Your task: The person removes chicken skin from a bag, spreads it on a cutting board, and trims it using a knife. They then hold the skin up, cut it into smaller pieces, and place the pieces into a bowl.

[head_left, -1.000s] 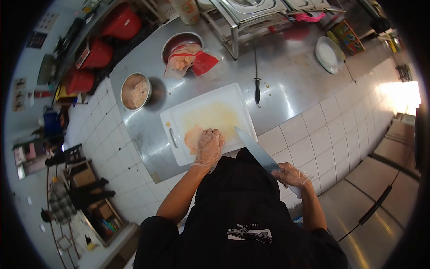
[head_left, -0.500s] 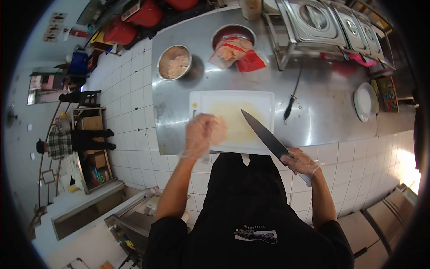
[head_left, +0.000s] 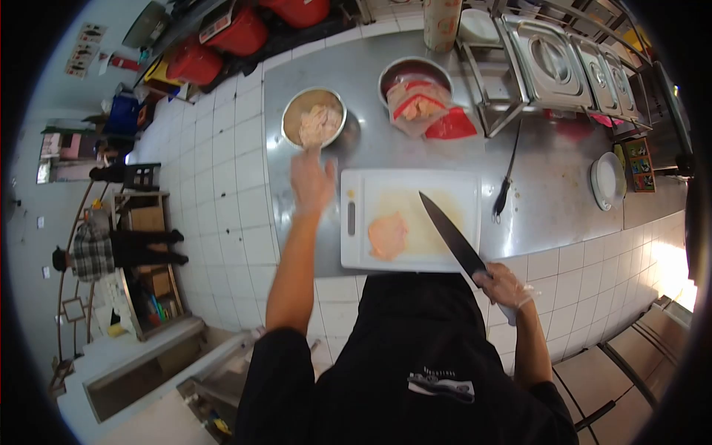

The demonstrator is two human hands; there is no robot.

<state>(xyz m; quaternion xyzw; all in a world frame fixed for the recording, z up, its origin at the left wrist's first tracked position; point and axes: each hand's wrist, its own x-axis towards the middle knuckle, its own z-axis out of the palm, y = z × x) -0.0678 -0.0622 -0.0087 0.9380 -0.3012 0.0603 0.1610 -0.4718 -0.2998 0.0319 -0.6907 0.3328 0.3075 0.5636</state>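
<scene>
My left hand (head_left: 311,182), in a clear plastic glove, is at the near rim of a metal bowl (head_left: 292,119), fingers stretched toward it and thumb apart. Pale raw meat pieces (head_left: 319,124) fill part of that bowl. A large kitchen knife (head_left: 454,239) is gripped by its handle in my gloved right hand (head_left: 504,285), the blade slanting over the right side of a white cutting board (head_left: 360,256). On the board's left half lies a flat pinkish slice of raw meat (head_left: 388,236), apart from both hands.
Behind the board stands a second metal bowl (head_left: 386,78) holding an opened red-and-clear bag of meat (head_left: 421,107). A sharpening steel (head_left: 506,182) lies to the right, a white plate (head_left: 607,182) farther along. Lidded steel pans (head_left: 547,59) sit on a rack. A person (head_left: 96,245) is far left.
My left hand has left the meat slice on the board and moved forward to the bowl. The knife stays in my right hand. The whole view has shifted slightly.
</scene>
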